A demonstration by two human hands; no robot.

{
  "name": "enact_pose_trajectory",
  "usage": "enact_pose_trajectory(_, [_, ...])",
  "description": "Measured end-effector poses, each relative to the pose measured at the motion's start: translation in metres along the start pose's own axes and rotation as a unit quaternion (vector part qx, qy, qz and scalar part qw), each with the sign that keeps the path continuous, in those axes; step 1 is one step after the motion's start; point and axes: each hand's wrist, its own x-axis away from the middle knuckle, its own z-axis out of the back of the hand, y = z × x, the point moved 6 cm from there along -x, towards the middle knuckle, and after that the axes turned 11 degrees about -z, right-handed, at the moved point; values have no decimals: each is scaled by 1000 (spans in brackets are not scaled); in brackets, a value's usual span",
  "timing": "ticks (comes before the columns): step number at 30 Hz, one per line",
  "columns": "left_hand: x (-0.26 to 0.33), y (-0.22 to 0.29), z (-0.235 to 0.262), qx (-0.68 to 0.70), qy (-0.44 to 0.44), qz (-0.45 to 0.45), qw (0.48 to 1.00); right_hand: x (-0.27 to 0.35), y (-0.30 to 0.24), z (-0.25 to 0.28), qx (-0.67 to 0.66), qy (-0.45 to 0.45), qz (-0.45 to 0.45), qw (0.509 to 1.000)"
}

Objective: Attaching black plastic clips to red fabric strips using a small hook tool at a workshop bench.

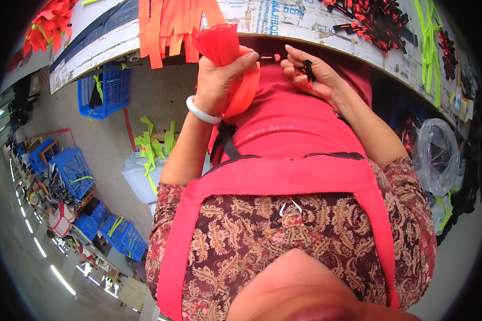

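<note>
The person sat or stood, I could not tell which, close to the edge of a cardboard-covered surface point(305, 31), with both hands over the red apron point(305, 128). The left hand point(218, 76), above a white bangle point(202, 111), was closed firmly around a bundle of orange-red fabric strips point(219, 45), the thumb pressing across it. The fanned end of this bundle pointed away from the body, toward the surface, and the rest curved down beside the palm, so its long axis went roughly away from the chest and then bent back.

The right hand point(324, 80) was half curled, palm inward, and kept a cluster of small black pieces point(307, 69) inside its fingers; what exactly these pieces were, I could not say. The bundle lay to the left of this hand, well apart from it. In the gap between the two hands was one small red piece point(277, 57), nearer to the right fingertips; whether something held it was not clear.

On the surface, more orange strips point(168, 32) hung over the edge beyond the left hand, and a pile of black and red pieces point(375, 24) lay beyond the right one.
</note>
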Motion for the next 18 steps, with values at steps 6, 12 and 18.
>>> enact_pose_trajectory(6, [1, 6, 3, 21, 20, -18, 999, 5, 17, 8, 65, -3, -19, 998])
enact_pose_trajectory(12, [2, -3, 1, 11, -11, -7, 1000, 13, 17, 8, 179, 19, -38, 983])
enact_pose_trajectory(18, [2, 2, -1, -5, -11, -12, 1000, 16, 13, 0, 178, -28, -66, 981])
